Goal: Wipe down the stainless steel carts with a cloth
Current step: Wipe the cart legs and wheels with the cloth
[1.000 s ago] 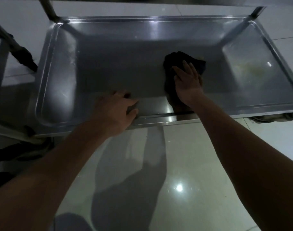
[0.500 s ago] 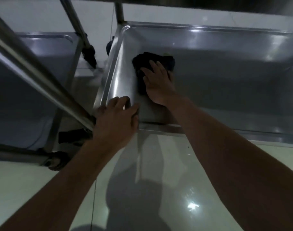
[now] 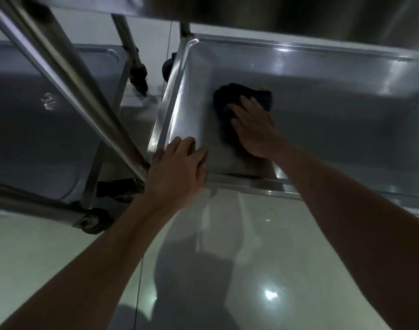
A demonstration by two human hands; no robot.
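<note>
Cart shelf [image 3: 334, 129], stainless steel, rimmed: dark cloth [image 3: 229, 101] lies bunched near its left edge, long axis running from near rim toward far rim. Right hand [image 3: 256, 129], grip spread flat with fingers straight, presses on the cloth, fingers pointing to the far left corner. Left hand [image 3: 177, 170], grip curled over the shelf's near left corner rim beside an upright post [image 3: 67, 75]; second cart [image 3: 32, 129] stands left on the tiled floor [image 3: 227, 270].

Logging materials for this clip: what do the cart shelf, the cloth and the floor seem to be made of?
Cart shelf: looks like brushed stainless steel, grey with soft streaky glare along its raised rim. Cloth under the right hand: dark, matte, crumpled fabric; the type is unclear. Floor: pale glossy tile, judging by mirrored light spots and a thin joint line.
</note>
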